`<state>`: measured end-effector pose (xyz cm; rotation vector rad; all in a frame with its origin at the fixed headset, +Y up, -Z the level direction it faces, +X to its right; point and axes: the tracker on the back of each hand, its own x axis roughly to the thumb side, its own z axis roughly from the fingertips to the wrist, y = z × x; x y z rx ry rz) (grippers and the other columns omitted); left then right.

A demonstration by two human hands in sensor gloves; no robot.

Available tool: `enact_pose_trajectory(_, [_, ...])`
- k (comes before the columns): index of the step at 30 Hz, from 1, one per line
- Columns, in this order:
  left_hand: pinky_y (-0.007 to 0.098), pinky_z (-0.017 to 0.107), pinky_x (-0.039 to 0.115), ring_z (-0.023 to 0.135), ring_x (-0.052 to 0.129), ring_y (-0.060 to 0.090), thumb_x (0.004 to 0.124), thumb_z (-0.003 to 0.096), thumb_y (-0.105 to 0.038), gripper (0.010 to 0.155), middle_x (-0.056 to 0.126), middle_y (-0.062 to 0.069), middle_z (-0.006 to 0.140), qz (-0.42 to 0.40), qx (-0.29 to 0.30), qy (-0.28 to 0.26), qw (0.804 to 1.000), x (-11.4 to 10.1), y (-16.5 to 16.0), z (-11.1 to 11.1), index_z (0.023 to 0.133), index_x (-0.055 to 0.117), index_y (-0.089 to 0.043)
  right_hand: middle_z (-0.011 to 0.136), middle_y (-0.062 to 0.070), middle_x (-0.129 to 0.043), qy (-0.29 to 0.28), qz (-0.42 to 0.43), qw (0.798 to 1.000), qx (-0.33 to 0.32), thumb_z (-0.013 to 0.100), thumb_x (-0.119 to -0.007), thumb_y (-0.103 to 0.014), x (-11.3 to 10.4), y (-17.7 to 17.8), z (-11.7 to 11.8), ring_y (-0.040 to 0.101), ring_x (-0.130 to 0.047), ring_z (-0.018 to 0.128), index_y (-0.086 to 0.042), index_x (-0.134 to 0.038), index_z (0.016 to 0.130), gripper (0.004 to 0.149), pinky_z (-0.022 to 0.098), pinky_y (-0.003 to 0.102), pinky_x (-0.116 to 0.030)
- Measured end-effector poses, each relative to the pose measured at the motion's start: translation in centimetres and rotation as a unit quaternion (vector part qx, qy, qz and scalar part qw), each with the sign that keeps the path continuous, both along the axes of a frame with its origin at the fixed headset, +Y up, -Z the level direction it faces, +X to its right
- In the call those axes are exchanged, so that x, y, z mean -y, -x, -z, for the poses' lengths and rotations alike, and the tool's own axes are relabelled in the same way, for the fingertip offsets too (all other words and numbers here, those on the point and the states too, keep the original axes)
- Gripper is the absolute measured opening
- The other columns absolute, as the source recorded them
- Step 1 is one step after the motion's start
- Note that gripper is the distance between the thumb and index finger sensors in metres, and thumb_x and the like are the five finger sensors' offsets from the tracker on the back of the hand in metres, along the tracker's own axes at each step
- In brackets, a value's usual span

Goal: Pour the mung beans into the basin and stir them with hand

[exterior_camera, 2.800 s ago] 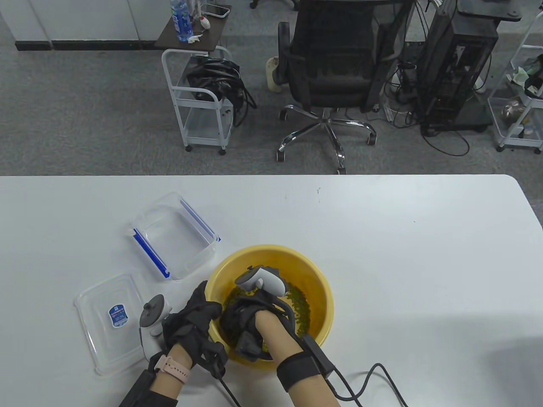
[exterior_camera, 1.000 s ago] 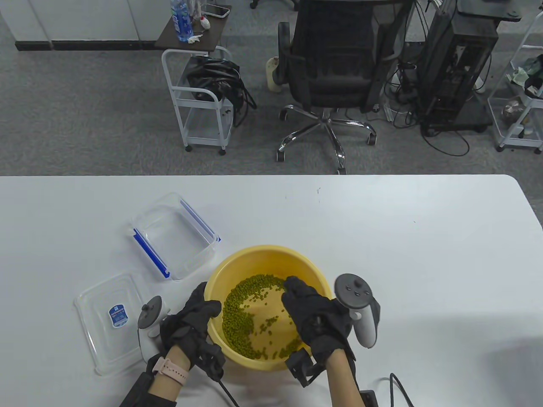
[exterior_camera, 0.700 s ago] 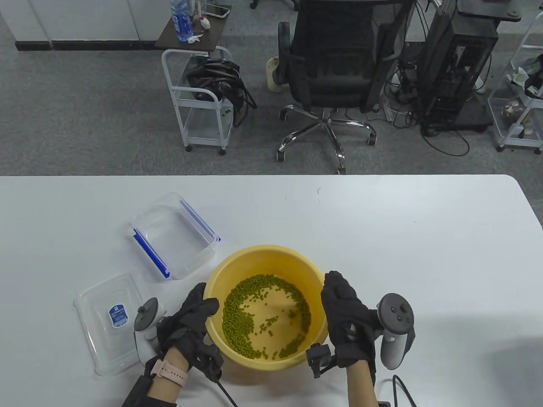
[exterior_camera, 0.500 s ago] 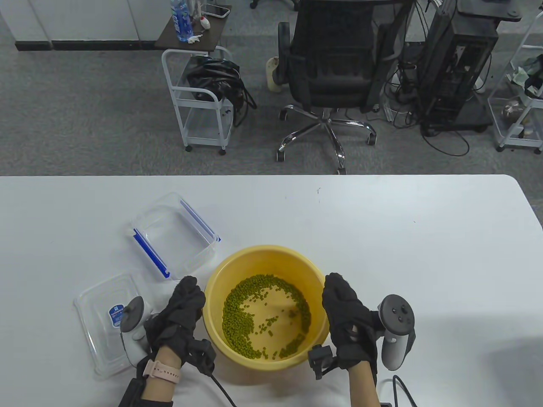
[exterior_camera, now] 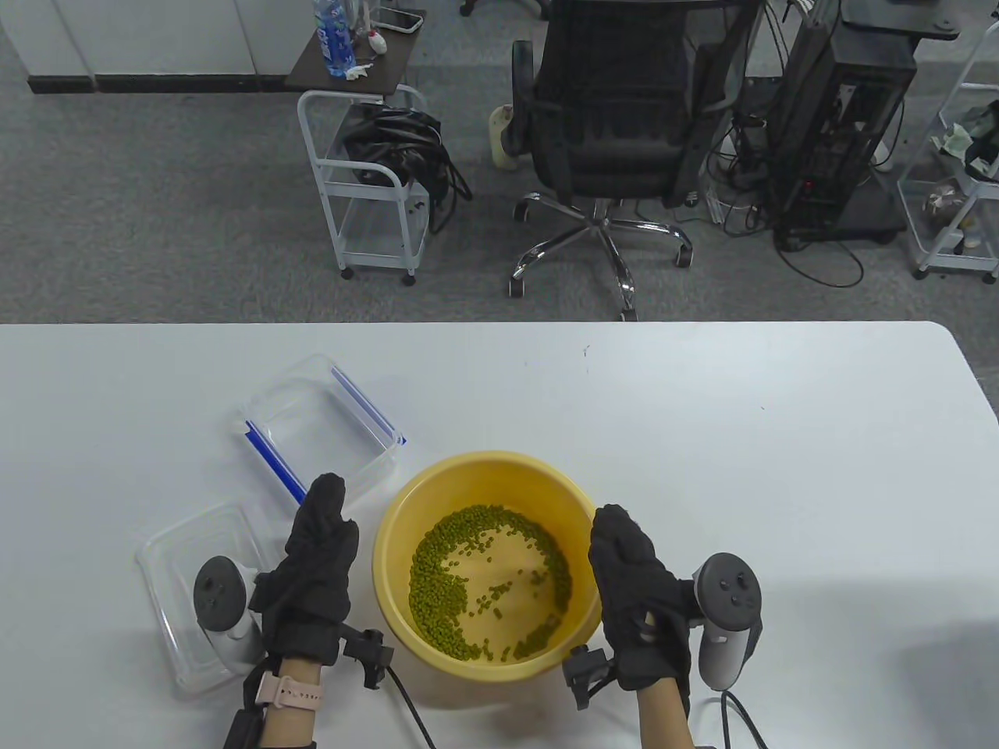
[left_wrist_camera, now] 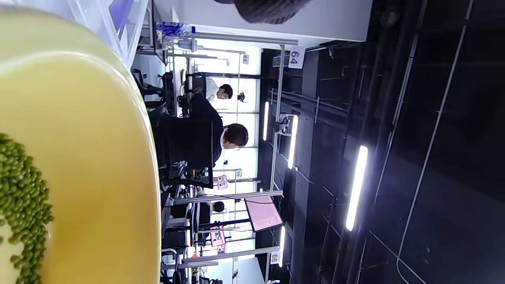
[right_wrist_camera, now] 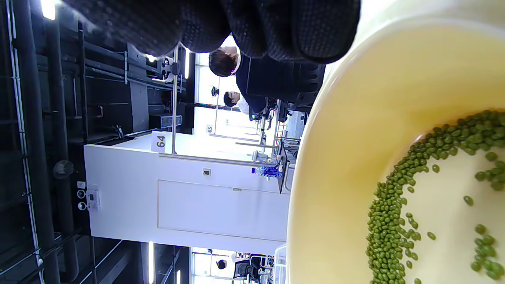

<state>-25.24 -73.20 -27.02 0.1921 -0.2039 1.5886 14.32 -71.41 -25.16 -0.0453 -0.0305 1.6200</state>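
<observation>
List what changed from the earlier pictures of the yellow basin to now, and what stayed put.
The right hand came out of the mung beans, where it had been stirring, and now lies flat right of the basin. The left hand let go of the basin's rim and lies flat on its left. The basin, the clear container and the lid stayed in place.

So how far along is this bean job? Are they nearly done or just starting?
Nearly done, it seems. The green mung beans lie in the round yellow plastic basin, swept into a ring as if stirred, and the clear plastic container beside it is empty. Nothing is in hand: the gloved left hand and right hand rest flat outside the basin. Little seems left, unless more stirring is wanted.
</observation>
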Motion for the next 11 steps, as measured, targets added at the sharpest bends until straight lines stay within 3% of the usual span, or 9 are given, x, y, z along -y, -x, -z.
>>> enact_pose_trajectory(11, [0.059,0.074,0.037,0.106,0.038,0.043,0.068,0.0534,-0.012,0.058,0.042,0.016,0.113,0.007,-0.006,-0.001,1.0,0.12,-0.47,0.01,0.109,0.05,-0.014,0.092,0.009,-0.048,-0.006,-0.001,1.0,-0.004,0.041,-0.069,-0.039,0.06,0.2,-0.1,0.034,-0.058,0.082,-0.026,-0.051,0.087,0.051,0.062,0.04,-0.063])
